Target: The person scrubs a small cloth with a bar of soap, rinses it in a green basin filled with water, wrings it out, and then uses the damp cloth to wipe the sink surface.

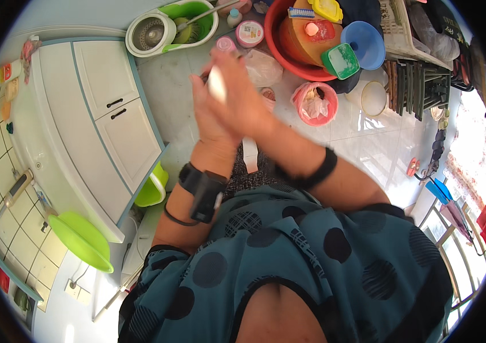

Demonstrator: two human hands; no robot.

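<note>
My left hand (205, 113) and my right hand (243, 92) are pressed together in front of me, above the floor. A small white object (217, 85) shows between them, held by both hands; motion blur hides what it is. Something dark near the left fingers is too blurred to name. My right hand lies over part of the left, so the left fingers are mostly hidden. Just beyond the fingertips stands a container with a pink lid (225, 43).
A spin mop bucket (170, 32) stands beyond, left of a red basin (271, 38) of household items. A pink waste bin (331, 113) is to the right, near folded stools (416, 88). White cabinets (129, 141) line the left, with a green basin (80, 242) leaning on the counter.
</note>
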